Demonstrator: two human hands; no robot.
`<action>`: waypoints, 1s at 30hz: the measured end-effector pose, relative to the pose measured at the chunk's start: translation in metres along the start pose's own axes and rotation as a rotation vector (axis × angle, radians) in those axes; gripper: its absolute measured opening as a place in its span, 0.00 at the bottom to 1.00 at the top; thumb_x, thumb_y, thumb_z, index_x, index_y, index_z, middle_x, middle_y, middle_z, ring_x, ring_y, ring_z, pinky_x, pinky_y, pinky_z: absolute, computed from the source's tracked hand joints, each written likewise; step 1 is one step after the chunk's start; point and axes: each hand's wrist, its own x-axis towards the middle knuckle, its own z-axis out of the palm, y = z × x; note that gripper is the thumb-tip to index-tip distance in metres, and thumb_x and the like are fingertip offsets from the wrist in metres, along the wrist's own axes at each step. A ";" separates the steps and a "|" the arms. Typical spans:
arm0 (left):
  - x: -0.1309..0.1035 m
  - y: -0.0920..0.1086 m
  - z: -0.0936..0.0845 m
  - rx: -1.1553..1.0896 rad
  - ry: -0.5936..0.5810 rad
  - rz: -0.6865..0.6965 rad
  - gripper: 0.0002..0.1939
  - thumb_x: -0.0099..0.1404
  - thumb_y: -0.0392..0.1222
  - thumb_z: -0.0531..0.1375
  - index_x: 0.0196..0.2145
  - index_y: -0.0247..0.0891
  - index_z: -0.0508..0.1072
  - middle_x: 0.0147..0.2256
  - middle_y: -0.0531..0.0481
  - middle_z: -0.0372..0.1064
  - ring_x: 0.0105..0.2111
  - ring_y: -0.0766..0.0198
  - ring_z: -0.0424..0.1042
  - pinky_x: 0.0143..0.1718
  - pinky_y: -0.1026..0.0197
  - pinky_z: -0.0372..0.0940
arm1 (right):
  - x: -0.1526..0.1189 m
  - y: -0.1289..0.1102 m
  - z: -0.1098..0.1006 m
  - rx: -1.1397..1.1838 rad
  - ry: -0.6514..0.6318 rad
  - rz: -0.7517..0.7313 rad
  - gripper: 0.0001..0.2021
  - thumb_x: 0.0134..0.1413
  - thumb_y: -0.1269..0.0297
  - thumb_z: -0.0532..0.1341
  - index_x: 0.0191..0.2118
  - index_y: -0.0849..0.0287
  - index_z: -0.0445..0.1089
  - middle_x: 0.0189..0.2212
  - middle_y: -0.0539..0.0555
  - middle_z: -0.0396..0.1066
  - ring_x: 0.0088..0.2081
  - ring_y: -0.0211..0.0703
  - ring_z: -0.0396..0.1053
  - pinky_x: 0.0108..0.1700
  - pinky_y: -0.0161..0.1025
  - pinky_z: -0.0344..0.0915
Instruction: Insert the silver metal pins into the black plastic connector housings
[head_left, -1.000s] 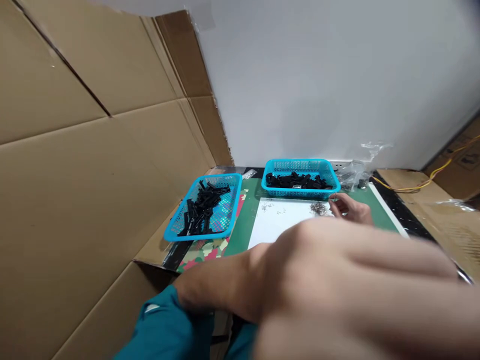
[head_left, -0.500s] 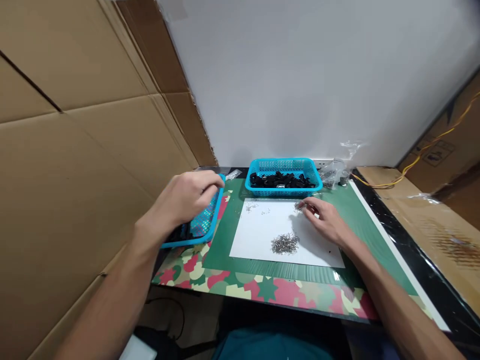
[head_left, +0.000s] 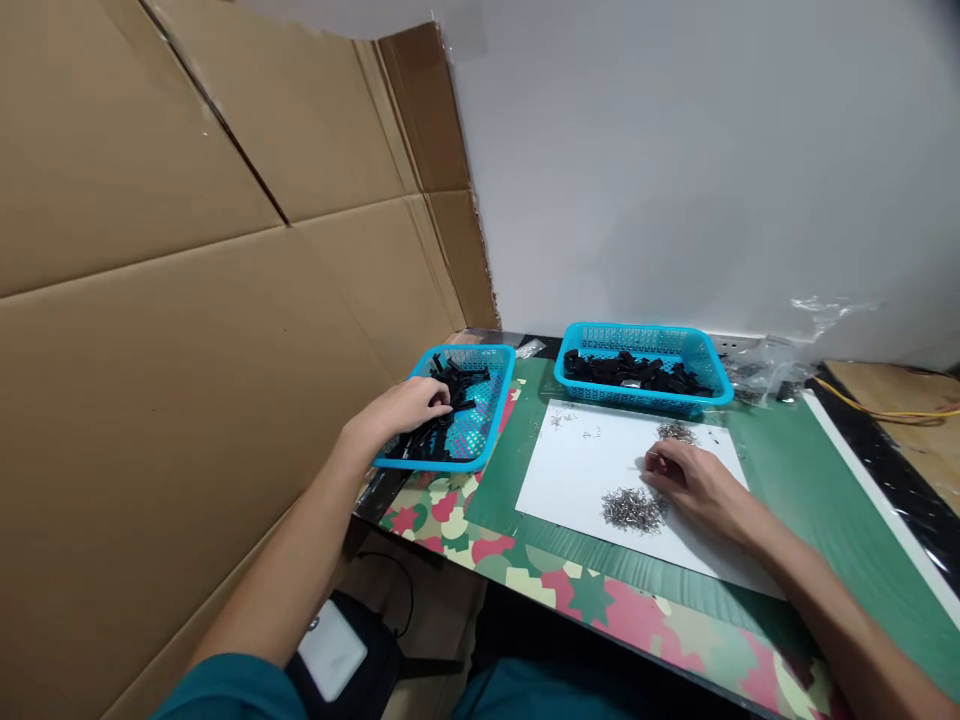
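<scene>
Left on desk (head_left: 525, 559): basket of parts (head_left: 509, 410) | back right: second basket (head_left: 718, 392) | before it: paper (head_left: 556, 473), metal piles (head_left: 632, 510) on top

A black table (head_left: 885, 490) is carrying a patterned cover (head_left: 525, 580) and a green mat (head_left: 787, 450). A left blue basket (head_left: 512, 400) is standing near one corner, a second blue basket (head_left: 645, 397) is sitting at the back near clear plastic bags (head_left: 769, 368), and a white sheet (head_left: 574, 470) is lying on the mat
</scene>
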 end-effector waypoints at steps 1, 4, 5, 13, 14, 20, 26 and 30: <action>-0.001 0.002 0.001 -0.008 0.004 -0.002 0.20 0.69 0.59 0.57 0.37 0.41 0.80 0.37 0.44 0.79 0.33 0.56 0.74 0.34 0.59 0.62 | 0.000 0.002 0.001 0.008 -0.002 0.005 0.10 0.66 0.57 0.57 0.34 0.55 0.69 0.33 0.55 0.74 0.34 0.48 0.70 0.37 0.42 0.62; -0.004 0.008 -0.001 -0.035 0.015 0.001 0.23 0.70 0.62 0.56 0.36 0.40 0.78 0.37 0.44 0.78 0.33 0.57 0.73 0.33 0.59 0.60 | 0.000 0.004 -0.001 0.039 0.015 0.017 0.10 0.67 0.57 0.56 0.36 0.55 0.68 0.34 0.55 0.75 0.35 0.49 0.71 0.37 0.43 0.63; -0.005 0.010 -0.001 -0.035 0.018 0.000 0.23 0.69 0.63 0.56 0.35 0.40 0.78 0.36 0.45 0.77 0.32 0.57 0.72 0.32 0.59 0.59 | -0.001 0.003 -0.002 0.050 0.030 0.021 0.10 0.67 0.56 0.55 0.37 0.55 0.68 0.34 0.55 0.75 0.34 0.49 0.71 0.37 0.43 0.63; -0.005 0.023 0.002 0.021 0.071 -0.032 0.18 0.62 0.56 0.62 0.23 0.41 0.67 0.24 0.47 0.68 0.25 0.58 0.64 0.29 0.58 0.52 | -0.002 -0.001 -0.010 0.161 0.179 0.027 0.07 0.62 0.57 0.62 0.38 0.54 0.73 0.33 0.55 0.80 0.34 0.51 0.76 0.36 0.44 0.68; -0.005 0.023 0.002 0.015 0.075 -0.040 0.17 0.61 0.54 0.61 0.22 0.42 0.67 0.23 0.47 0.67 0.24 0.58 0.63 0.29 0.58 0.52 | -0.003 -0.001 -0.010 0.186 0.196 0.027 0.08 0.61 0.57 0.63 0.40 0.54 0.74 0.34 0.56 0.81 0.35 0.51 0.78 0.36 0.44 0.69; -0.007 0.022 -0.007 -0.058 0.133 -0.065 0.16 0.68 0.50 0.52 0.26 0.41 0.66 0.24 0.51 0.66 0.24 0.61 0.63 0.28 0.60 0.52 | -0.004 -0.001 -0.016 0.224 0.317 -0.024 0.11 0.61 0.54 0.65 0.35 0.56 0.78 0.35 0.57 0.82 0.35 0.52 0.78 0.36 0.44 0.70; -0.016 0.028 -0.021 -0.461 0.248 -0.029 0.21 0.74 0.60 0.50 0.32 0.41 0.62 0.20 0.56 0.66 0.20 0.65 0.63 0.27 0.63 0.59 | 0.001 -0.003 -0.019 0.261 0.259 0.010 0.11 0.65 0.57 0.60 0.33 0.56 0.72 0.28 0.53 0.78 0.32 0.47 0.74 0.37 0.42 0.66; -0.021 0.049 -0.031 -0.805 0.264 0.009 0.21 0.73 0.63 0.54 0.39 0.40 0.62 0.23 0.54 0.72 0.17 0.67 0.65 0.21 0.67 0.57 | 0.003 0.000 -0.018 0.209 0.231 0.053 0.09 0.64 0.59 0.59 0.37 0.57 0.74 0.30 0.53 0.78 0.34 0.47 0.74 0.39 0.41 0.65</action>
